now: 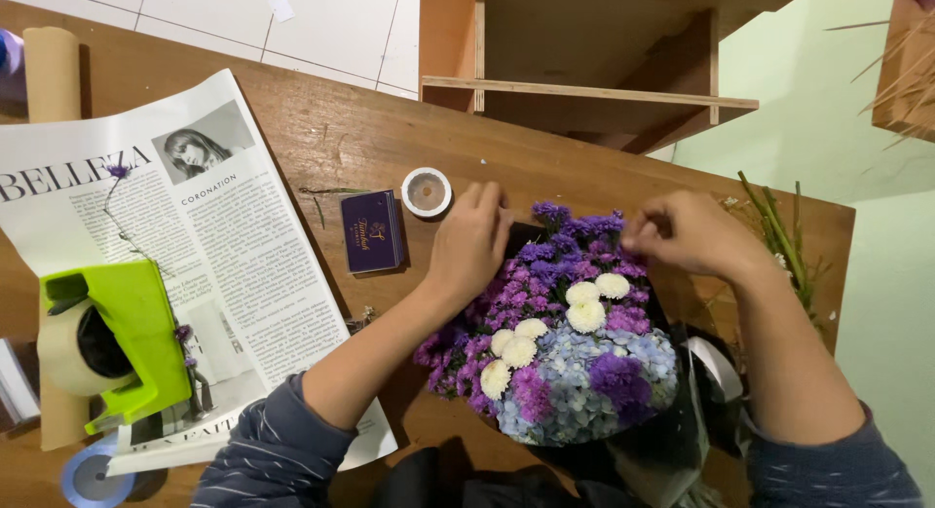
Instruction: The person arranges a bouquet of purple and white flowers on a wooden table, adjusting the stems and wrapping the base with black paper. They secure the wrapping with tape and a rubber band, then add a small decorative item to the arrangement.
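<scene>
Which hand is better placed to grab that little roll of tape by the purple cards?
Left, probably. The left hand rests on the bouquet right beside the tape roll; the right hand is across the flowers, farther away.

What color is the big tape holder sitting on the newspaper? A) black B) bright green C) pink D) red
B: the tape dispenser lying on the printed sheet, to the left of the left hand, is bright green with a tan roll of tape in it.
</scene>
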